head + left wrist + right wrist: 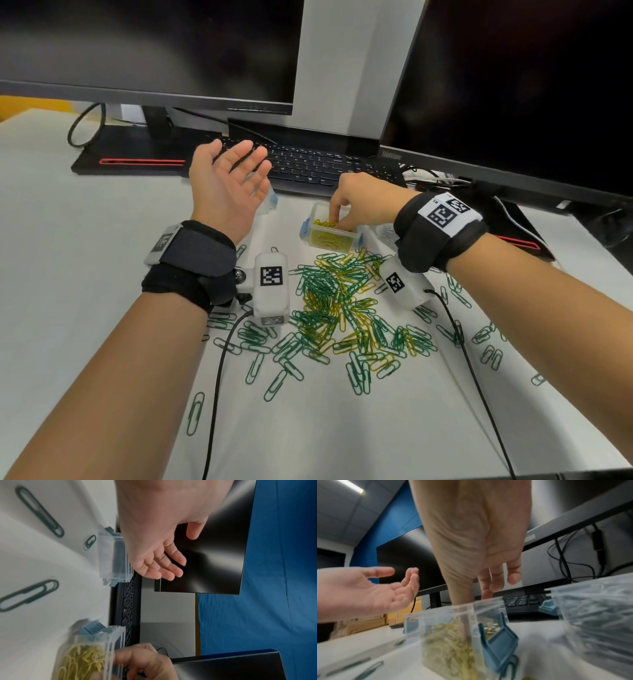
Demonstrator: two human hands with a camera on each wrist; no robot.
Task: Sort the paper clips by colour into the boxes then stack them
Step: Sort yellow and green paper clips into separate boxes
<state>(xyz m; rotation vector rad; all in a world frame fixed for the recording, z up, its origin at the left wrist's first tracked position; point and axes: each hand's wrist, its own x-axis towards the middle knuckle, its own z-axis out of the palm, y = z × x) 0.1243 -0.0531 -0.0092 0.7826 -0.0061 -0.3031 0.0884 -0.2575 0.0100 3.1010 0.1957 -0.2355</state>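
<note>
A clear box with blue latches holds yellow paper clips. My right hand dips thumb and fingers into its open top; I see nothing pinched. My left hand hovers palm up, fingers spread, empty, above a second clear box. A third clear box with greenish clips stands by my right wrist. A mixed pile of green and yellow clips lies between my forearms.
A black keyboard lies just behind the boxes, under two dark monitors. Single green clips are scattered towards the near edge. Black cables run from the wrist cameras across the white surface.
</note>
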